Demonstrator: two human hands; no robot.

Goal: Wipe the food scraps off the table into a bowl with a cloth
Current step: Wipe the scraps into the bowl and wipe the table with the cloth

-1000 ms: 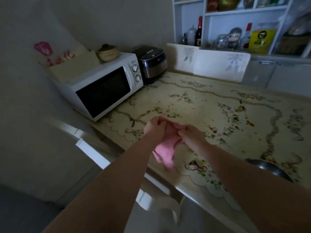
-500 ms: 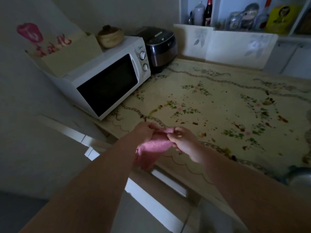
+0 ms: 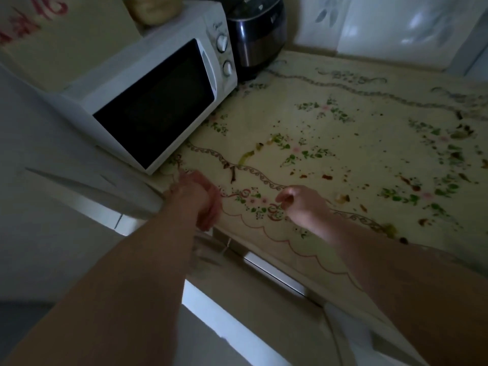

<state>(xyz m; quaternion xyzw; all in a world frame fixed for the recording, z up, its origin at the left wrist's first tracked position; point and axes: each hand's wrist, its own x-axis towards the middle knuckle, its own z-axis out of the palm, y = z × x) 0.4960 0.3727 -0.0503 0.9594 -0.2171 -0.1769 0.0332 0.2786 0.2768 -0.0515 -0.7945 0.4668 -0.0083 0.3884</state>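
My left hand grips a bunched pink cloth at the table's near left corner, just in front of the microwave. My right hand hovers over the front edge of the table, holding nothing, its fingers loosely curled. Food scraps lie scattered on the flowered tablecloth: a green strip and a dark stem beyond my hands, red bits in the middle, brown and green lumps to the right. The bowl is out of view.
A white microwave stands at the table's left with a box and a small pot on top. A dark rice cooker sits behind it. White panels line the back edge. Below the front edge is a white cabinet.
My right hand has let go of the cloth and moved right. My left hand keeps the cloth, now bunched. The view has tilted down and closer to the table; the bowl has left the frame.
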